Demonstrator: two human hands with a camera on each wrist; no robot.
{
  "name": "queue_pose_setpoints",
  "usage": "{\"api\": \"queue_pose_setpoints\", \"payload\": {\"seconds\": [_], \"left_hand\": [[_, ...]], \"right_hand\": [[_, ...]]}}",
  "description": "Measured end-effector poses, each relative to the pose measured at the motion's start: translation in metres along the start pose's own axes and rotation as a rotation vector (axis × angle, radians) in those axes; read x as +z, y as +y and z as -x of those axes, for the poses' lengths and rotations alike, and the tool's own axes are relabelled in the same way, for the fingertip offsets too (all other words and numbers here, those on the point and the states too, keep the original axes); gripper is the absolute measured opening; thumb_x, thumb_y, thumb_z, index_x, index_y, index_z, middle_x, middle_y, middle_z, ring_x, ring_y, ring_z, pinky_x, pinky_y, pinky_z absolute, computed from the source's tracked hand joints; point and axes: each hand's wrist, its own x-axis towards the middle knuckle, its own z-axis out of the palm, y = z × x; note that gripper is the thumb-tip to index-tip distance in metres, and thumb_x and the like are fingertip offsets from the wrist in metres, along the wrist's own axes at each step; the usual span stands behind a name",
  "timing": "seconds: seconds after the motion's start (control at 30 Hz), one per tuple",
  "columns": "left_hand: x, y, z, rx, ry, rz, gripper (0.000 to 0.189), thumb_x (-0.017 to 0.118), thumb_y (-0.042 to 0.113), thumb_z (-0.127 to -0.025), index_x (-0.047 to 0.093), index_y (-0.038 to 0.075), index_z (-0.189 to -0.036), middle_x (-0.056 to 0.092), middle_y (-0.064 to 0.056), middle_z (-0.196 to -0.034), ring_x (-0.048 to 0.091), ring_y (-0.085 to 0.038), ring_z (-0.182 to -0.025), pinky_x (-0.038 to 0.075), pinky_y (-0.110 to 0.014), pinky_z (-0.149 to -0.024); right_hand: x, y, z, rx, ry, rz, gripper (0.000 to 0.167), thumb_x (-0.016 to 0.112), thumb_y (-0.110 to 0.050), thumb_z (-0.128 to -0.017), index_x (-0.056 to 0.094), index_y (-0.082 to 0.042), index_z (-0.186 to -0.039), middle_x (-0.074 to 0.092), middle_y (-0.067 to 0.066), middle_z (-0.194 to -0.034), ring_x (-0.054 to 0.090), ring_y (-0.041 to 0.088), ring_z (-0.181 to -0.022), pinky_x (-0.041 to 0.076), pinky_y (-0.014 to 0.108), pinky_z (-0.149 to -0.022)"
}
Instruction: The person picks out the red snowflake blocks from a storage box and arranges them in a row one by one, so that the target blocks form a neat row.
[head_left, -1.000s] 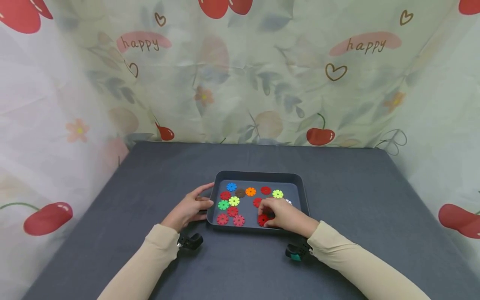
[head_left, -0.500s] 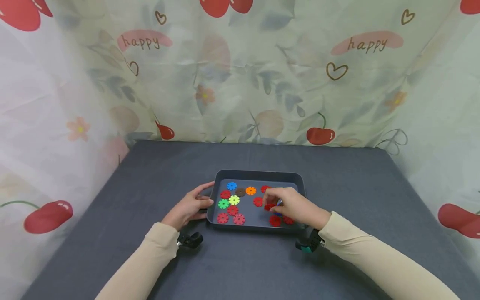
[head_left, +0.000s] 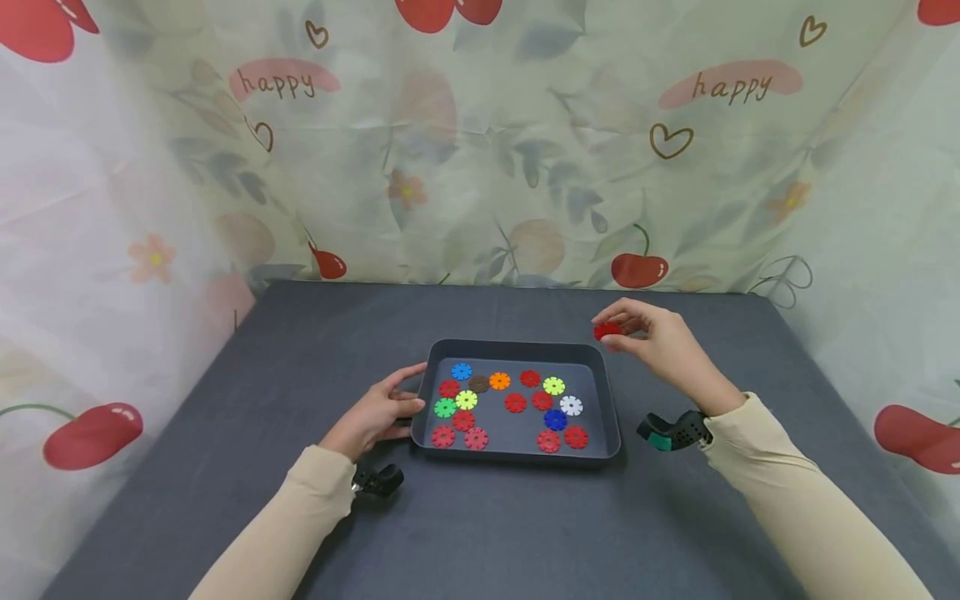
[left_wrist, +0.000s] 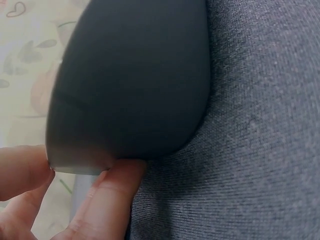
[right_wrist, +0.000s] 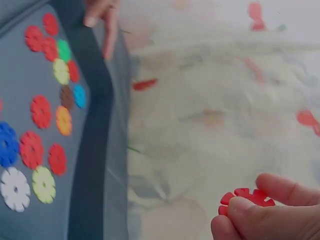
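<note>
In the head view, my right hand (head_left: 666,348) pinches a red notched plastic disc (head_left: 607,332) between thumb and fingers, above the tray's far right corner. The right wrist view shows this red disc (right_wrist: 256,198) close up at the fingertips. A dark rectangular tray (head_left: 517,457) holds several similar flat discs in two loose groups. My left hand (head_left: 378,412) lies at the tray's left side with fingers spread. In the left wrist view, its fingertips (left_wrist: 131,167) touch the tray's outer wall (left_wrist: 135,85) and rim.
Blue (head_left: 556,419), white (head_left: 571,406) and several red discs (head_left: 549,441) lie in the tray's right half. Green (head_left: 446,407), brown (head_left: 478,384) and orange discs (head_left: 500,381) are further left. A patterned curtain (head_left: 480,167) hangs behind the grey table (head_left: 480,533).
My right hand has gone from the tray's front right part up and right past its far corner, carrying a red disc. The left hand and tray have stayed put.
</note>
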Motion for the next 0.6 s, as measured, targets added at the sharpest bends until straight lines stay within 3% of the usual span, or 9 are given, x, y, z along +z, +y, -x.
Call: {"api": "queue_pose_setpoints", "payload": {"seconds": [0.13,0.37,0.6], "left_hand": [[0.0,0.0,0.0,-0.003,0.003,0.002,0.064,0.062,0.009,-0.094,0.038,0.037,-0.146,0.05,-0.02,-0.136,0.064,-0.026,-0.105,0.057,-0.042,-0.082],[0.0,0.0,0.0,-0.007,-0.004,0.009,0.063,0.062,0.01,-0.094,0.039,0.037,-0.146,0.05,-0.02,-0.136,0.063,-0.026,-0.106,0.057,-0.042,-0.082],[0.0,0.0,0.0,-0.003,-0.006,0.018,0.064,0.062,0.008,-0.094,0.039,0.037,-0.146,0.051,-0.021,-0.135,0.064,-0.025,-0.103,0.057,-0.041,-0.081]], "right_hand": [[-0.012,0.016,0.004,0.066,0.065,-0.025,0.027,0.071,-0.021,-0.089,0.066,-0.016,-0.115,0.071,0.007,-0.105,0.067,0.016,-0.088,0.053,0.029,-0.075],[-0.018,0.041,0.012,0.197,0.089,-0.09,0.049,0.074,-0.043,-0.083,0.063,-0.014,-0.121,0.067,0.009,-0.115,0.061,0.001,-0.088,0.049,0.032,-0.082],[-0.01,0.064,0.011,0.284,0.025,-0.132,0.053,0.077,-0.033,-0.083,0.06,-0.009,-0.127,0.065,0.016,-0.119,0.062,0.006,-0.089,0.05,0.027,-0.079]]}}
